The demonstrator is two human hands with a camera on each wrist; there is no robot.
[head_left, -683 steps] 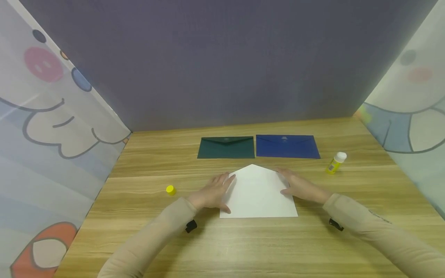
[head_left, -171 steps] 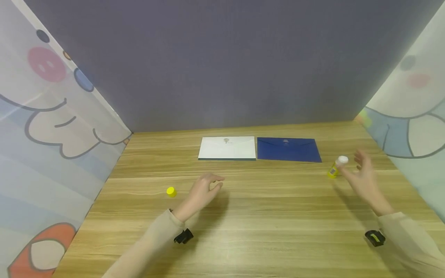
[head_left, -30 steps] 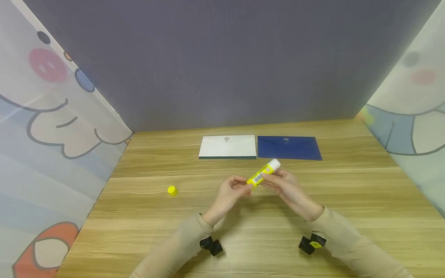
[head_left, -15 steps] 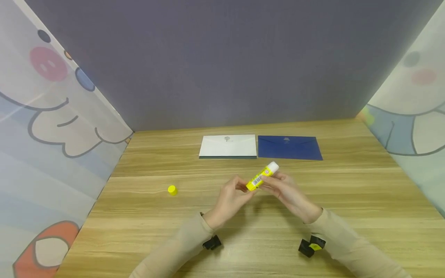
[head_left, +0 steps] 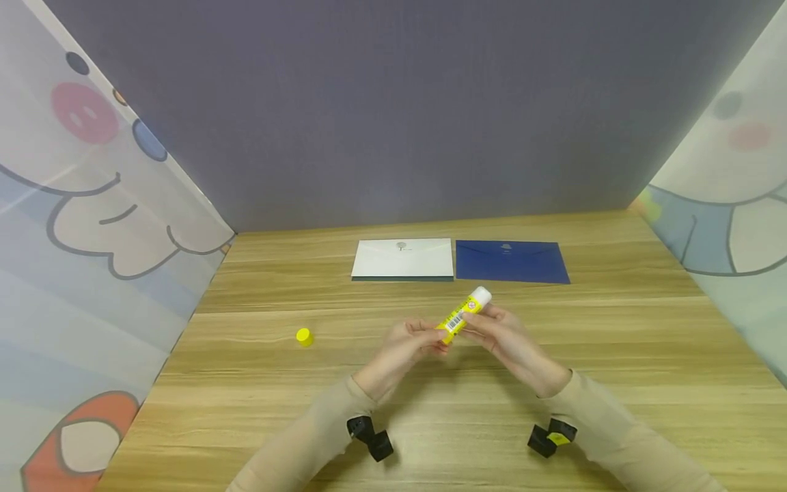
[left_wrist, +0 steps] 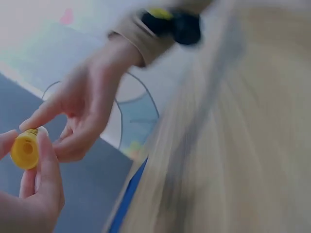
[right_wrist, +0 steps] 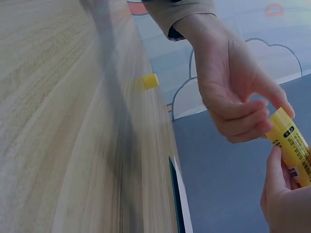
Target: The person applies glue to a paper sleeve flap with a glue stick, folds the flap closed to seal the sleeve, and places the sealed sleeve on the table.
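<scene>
A yellow glue stick (head_left: 462, 316) with its white end bared is held tilted above the table, white end pointing up and right. My right hand (head_left: 516, 347) grips its barrel between thumb and fingers. At its lower end, my left hand (head_left: 402, 350) pinches the base; the left wrist view shows the round yellow base (left_wrist: 24, 151) between thumb and fingers. Away to the left, the yellow cap (head_left: 305, 337) sits on the table. Beyond the hands lie a closed white envelope (head_left: 402, 260), on top of a dark green one (head_left: 402, 279), and a blue envelope (head_left: 512, 262).
The wooden table (head_left: 246, 403) meets a grey panel (head_left: 393, 123) behind the envelopes. Cartoon-printed curtains hang at the left (head_left: 80, 307) and right (head_left: 738, 225). Black wrist cameras are strapped under both sleeves.
Earlier, the white envelope went from the front, flap open, onto the green one, flap closed. The glue stick came from the right into my hands. Lately my left fingers shift around its base.
</scene>
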